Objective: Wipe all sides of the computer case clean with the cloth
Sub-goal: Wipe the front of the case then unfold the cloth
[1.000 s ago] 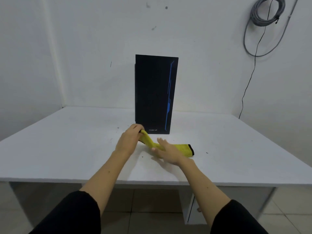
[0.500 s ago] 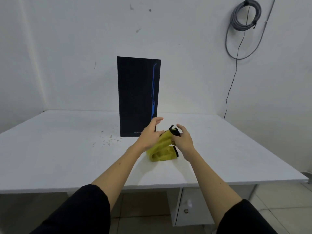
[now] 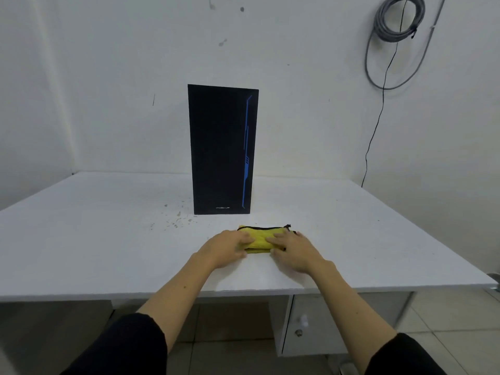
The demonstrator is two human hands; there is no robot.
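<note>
A white table stands in the corner of a white-walled room, seen from above by the person working at it. A black case with a thin blue stripe down its right side stands upright toward the back of the table, its front face toward the viewer. Just in front of it, near but not touching, lies a folded yellow cloth with a dark edge, flat on the table. Both hands rest on the cloth. The left hand lies over its left end and the right hand over its right end, fingers fairly straight and pressing down rather than clenched around it. Small dark specks dot the table left of the case. A coiled grey cable hangs on the wall at upper right.
</note>
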